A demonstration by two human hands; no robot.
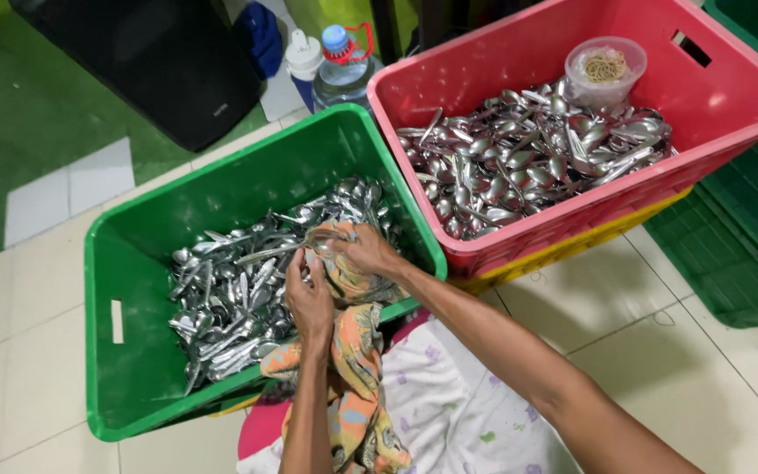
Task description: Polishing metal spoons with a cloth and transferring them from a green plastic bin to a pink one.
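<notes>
Green crate (133,290) on tiled floor, heaped with steel spoons (230,290). Over its near rim, left hand (311,303) – grip clenched on orange patterned cloth (357,351) trailing down to lap. Right hand (368,250) just beside, grip closed on same cloth, wrapped round spoon (278,252) lying above heap. Further right, red crate (730,96) – more spoons, clear tub of rubber bands (605,68) in far corner.

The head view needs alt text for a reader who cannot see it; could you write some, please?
Two bare hands, left hand and right hand, hold a spoon in an orange patterned cloth over a green crate of metal cutlery. A red crate of cutlery stands beside it.
</notes>
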